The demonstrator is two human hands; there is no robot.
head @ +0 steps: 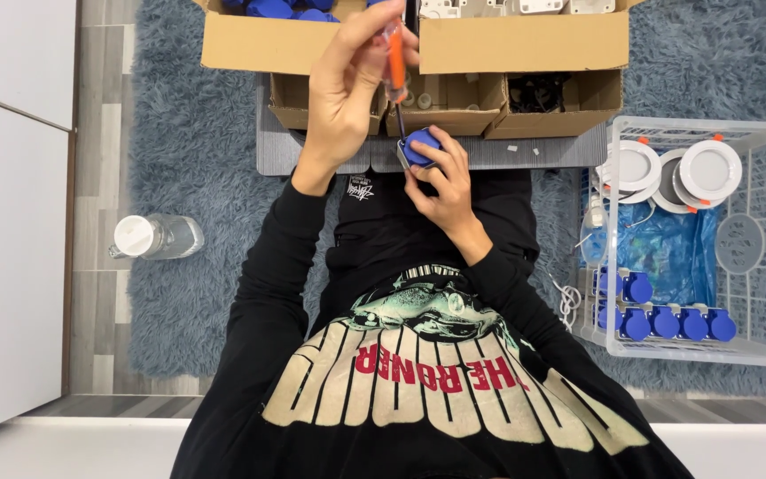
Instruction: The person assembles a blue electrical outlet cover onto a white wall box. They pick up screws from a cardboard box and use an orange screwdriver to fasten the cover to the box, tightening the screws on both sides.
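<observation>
Blue part (418, 145): a small blue cap-like piece. We hold it just above our lap at the near edge of the grey mat (507, 153), with the screwdriver's dark tip standing on its top face.
Right hand (448, 188): our fingers are closed in a pinch around the blue part from below and behind. The grip is on the part's sides only, and nothing rests beneath it.
Screwdriver (394, 62): it has an orange handle and stands nearly upright, with the shaft pointing down into the part.
Left hand (343, 98): our fingertips are pressed around the handle near its top, high above the tip.
Slip risk: we judge that the tip could skip off the part and strike our right fingers, because they sit just beside it and the part is held in the air.
Tilt risk: with the hold so high on the handle, the shaft may lean and ride out of its seat.
Drop risk: a loosened small piece could fall into the shaggy blue rug (188, 177) and be hard to find.
Surroundings: open cardboard boxes (525, 44) stand beyond the mat. A white basket (755, 133) on our right holds round white lamps (709, 168) and more blue pieces (667, 324). A water bottle (154, 237) lies well apart on our left.
</observation>
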